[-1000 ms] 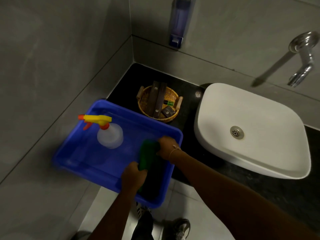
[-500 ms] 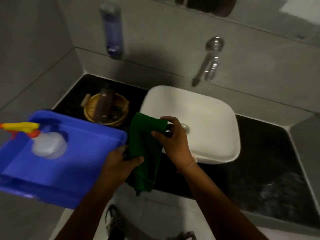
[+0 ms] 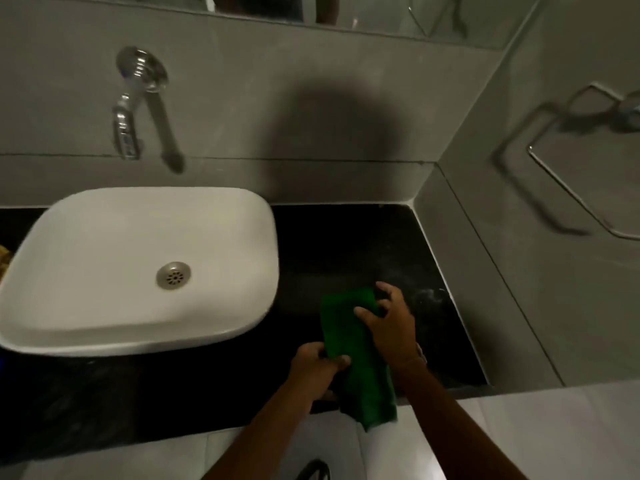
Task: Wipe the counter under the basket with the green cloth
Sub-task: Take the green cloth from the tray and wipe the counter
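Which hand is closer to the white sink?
Left. The left hand grips the green cloth just off the sink's front right corner; the right hand holds the cloth's far side.

No legible text, labels, brand marks, numbers or signs in the head view. Checked: nothing readable anywhere in frame.
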